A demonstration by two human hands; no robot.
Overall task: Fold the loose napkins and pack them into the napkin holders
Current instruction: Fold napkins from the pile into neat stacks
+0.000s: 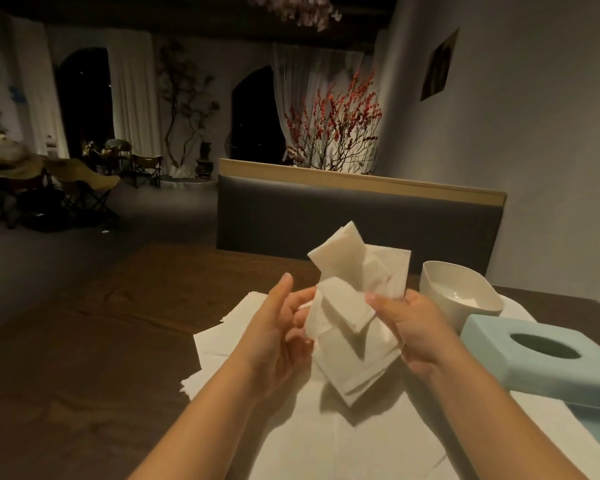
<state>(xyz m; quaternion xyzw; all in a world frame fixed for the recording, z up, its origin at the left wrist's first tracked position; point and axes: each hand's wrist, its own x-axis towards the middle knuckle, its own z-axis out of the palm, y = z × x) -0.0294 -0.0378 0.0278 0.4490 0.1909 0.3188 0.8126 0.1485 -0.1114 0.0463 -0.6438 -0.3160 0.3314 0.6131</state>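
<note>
Holding a bundle of white napkins (347,306) up off the wooden table (94,358), the person works with both hands just left of the pale green napkin holder (548,362), which lies with its oval opening facing up. The left hand (278,327) pinches the bundle's left edge, thumb raised and fingers curled behind the paper; the right hand (413,327) grips the right edge, thumb on the front and fingers wrapped behind. The sheets sit skewed, corners fanning out at the top and a folded point hanging at the bottom, so the step in hand looks like squaring or folding the stack. To do it well, I judge the edges should be tapped level before creasing, with light pressure so the thin paper does not crumple, and the fold sized to suit the holder. More loose napkins (291,438) lie spread flat on the table beneath the hands and left of the holder. A white bowl (458,292) stands just behind the holder.
</note>
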